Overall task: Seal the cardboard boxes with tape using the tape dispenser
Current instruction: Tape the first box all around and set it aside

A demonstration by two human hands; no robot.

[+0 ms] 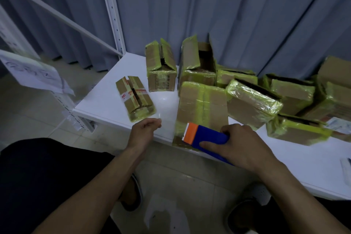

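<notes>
**A:** Where is the tape dispenser (205,138)?

**B:** It is blue with an orange front. It sits on the near end of the big box (201,104), at the front edge of the white table (106,100).

**A:** Who holds it?

**B:** The right hand (245,144) does. Its fingers and thumb wrap round it.

**A:** And the left hand (146,129)?

**B:** It is apart from the right one, over the table edge. Its fingers curl loosely and hold nothing.

**A:** Any more boxes?

**B:** Yes. 1 small box (134,97) lies just past the left hand. An open box (161,74) stands behind it, near the grey curtain (228,15).
</notes>
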